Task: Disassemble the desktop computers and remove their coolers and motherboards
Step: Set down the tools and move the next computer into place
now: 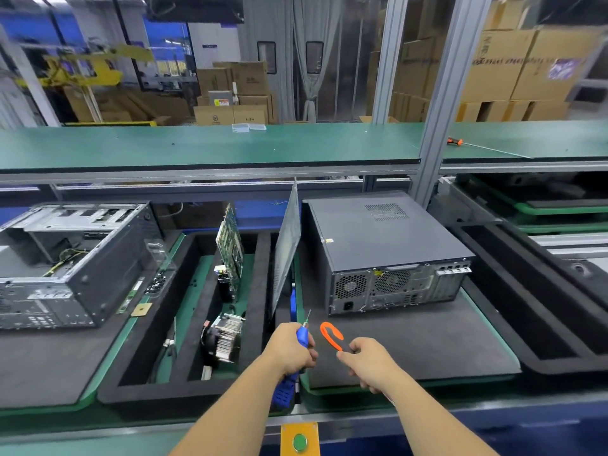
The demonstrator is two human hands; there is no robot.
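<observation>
A closed dark desktop computer (388, 251) lies on the black foam pad (460, 343), its rear panel facing me. My left hand (289, 350) grips a blue electric screwdriver (301, 335), bit pointing up and away. My right hand (365, 357) pinches an orange hook-shaped tool (330, 335) just in front of the computer. An opened, emptied case (65, 264) sits at the left. In the black foam tray (260, 258) between them stand a green motherboard (230, 251) and a grey side panel (286, 255), with a finned cooler (223, 337) lying below.
A green shelf (210, 146) runs above the bench, with an orange-handled screwdriver (460, 142) at its right. An aluminium post (441, 126) rises beside the computer. Another black tray (539, 291) lies at right. A yellow box with a green button (300, 442) sits at the bench front.
</observation>
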